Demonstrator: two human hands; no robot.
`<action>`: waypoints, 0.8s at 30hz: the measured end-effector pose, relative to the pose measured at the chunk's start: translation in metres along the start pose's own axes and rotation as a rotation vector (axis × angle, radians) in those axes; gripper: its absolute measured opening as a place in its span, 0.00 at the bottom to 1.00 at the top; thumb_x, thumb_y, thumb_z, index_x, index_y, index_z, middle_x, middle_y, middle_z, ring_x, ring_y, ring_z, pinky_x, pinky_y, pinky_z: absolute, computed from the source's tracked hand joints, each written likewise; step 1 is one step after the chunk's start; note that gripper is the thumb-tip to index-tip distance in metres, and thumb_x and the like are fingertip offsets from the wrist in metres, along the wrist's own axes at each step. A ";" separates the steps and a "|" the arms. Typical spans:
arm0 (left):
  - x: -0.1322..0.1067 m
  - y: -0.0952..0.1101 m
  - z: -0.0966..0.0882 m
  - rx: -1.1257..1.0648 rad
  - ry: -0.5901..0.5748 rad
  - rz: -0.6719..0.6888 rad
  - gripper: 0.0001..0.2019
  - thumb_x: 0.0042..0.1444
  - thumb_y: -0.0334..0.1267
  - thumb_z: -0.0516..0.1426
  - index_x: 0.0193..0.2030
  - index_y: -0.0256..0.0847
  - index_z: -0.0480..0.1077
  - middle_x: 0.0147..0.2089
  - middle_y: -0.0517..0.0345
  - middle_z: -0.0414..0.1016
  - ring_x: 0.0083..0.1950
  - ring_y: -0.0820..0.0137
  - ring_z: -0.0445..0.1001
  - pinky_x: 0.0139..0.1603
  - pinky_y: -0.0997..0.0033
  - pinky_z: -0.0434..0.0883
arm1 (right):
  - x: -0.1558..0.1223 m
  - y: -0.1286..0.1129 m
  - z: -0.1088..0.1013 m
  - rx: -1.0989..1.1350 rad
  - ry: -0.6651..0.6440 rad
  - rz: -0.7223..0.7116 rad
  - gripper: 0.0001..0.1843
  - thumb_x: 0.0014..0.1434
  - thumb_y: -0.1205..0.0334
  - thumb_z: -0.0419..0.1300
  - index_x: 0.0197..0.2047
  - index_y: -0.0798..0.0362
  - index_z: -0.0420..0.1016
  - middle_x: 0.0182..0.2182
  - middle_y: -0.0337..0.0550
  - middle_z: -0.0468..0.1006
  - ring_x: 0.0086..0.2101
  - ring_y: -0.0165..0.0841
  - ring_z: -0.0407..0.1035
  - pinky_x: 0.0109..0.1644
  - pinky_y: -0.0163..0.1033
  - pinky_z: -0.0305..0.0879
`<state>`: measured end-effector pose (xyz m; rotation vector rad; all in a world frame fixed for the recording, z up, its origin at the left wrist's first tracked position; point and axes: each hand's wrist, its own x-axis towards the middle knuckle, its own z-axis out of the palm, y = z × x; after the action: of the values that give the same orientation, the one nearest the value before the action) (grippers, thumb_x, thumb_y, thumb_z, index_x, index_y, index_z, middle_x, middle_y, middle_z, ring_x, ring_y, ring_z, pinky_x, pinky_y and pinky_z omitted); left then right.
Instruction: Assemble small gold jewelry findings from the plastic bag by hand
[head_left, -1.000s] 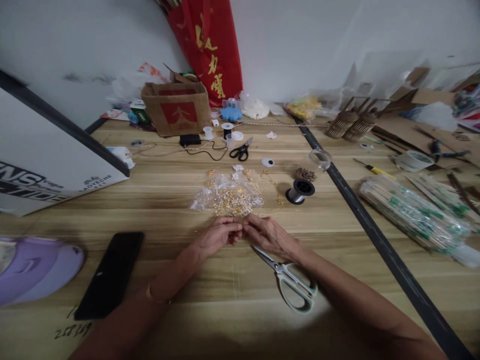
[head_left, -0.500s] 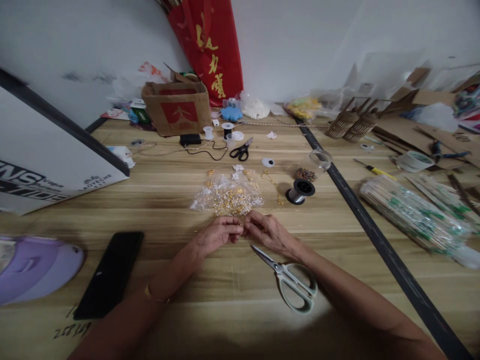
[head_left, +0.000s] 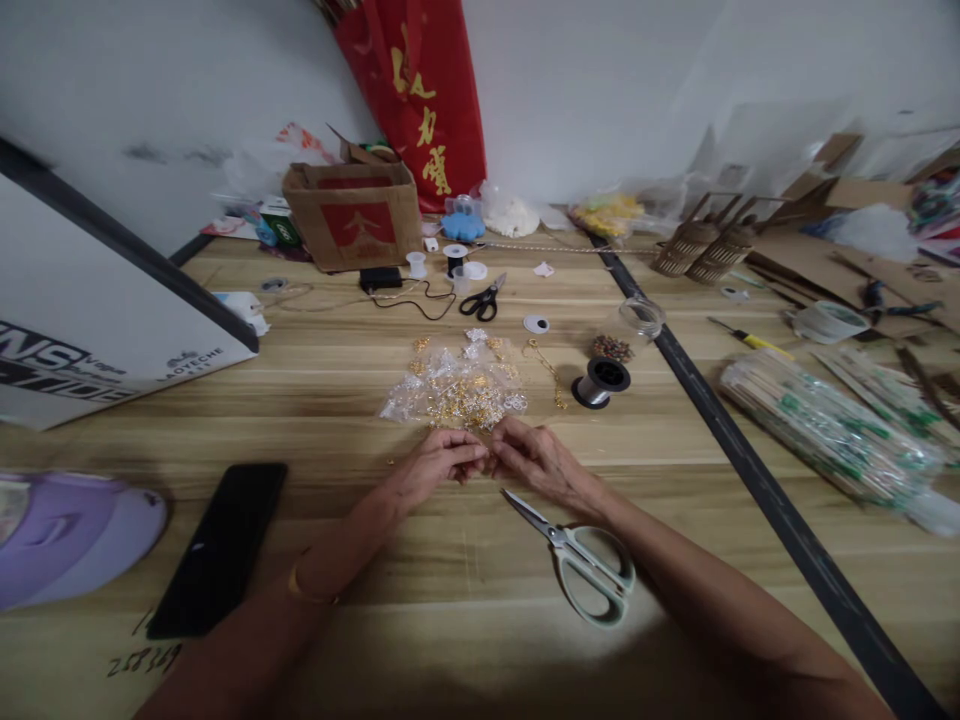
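Observation:
My left hand [head_left: 435,465] and my right hand [head_left: 534,460] meet fingertip to fingertip over the wooden table [head_left: 337,400], both pinched closed on something too small to make out. Just beyond them lies a clear plastic bag of small gold pieces [head_left: 457,390], almost touching my fingertips. Pale green-handled scissors [head_left: 581,560] lie on the table under my right forearm, blades pointing toward my hands. A spool of thin wire [head_left: 600,382] stands to the right of the bag, beside a short gold chain [head_left: 547,372].
A black phone [head_left: 221,545] lies at the left, a purple cap [head_left: 71,540] beyond it. A white board [head_left: 90,320] leans at the far left. A cardboard box [head_left: 352,215], black scissors [head_left: 482,298], small spools and a red bag [head_left: 416,90] stand at the back. Bundled sticks [head_left: 825,425] lie right.
Both hands have shifted slightly forward toward the bag while staying pinched together, uncovering the scissors' blade tip. Nothing else has moved.

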<state>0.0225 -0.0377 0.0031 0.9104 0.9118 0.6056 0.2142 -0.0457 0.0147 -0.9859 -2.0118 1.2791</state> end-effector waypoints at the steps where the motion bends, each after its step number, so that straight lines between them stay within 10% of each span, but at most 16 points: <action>1: 0.000 0.000 0.000 -0.010 -0.002 -0.001 0.14 0.43 0.43 0.65 0.29 0.33 0.71 0.26 0.60 0.71 0.24 0.79 0.64 0.27 0.76 0.60 | 0.000 0.000 0.000 -0.001 -0.003 -0.002 0.11 0.67 0.56 0.47 0.37 0.53 0.62 0.29 0.41 0.76 0.28 0.29 0.72 0.31 0.31 0.65; 24: 0.008 -0.016 0.005 -0.322 0.046 0.012 0.16 0.34 0.38 0.70 0.28 0.31 0.74 0.23 0.58 0.71 0.24 0.78 0.66 0.26 0.77 0.59 | -0.004 -0.014 0.002 -0.331 -0.054 -0.108 0.08 0.67 0.64 0.45 0.39 0.53 0.63 0.29 0.41 0.72 0.27 0.28 0.66 0.32 0.32 0.58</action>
<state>0.0317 -0.0416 -0.0123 0.6148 0.8211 0.7610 0.2104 -0.0538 0.0267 -0.9804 -2.3352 0.9433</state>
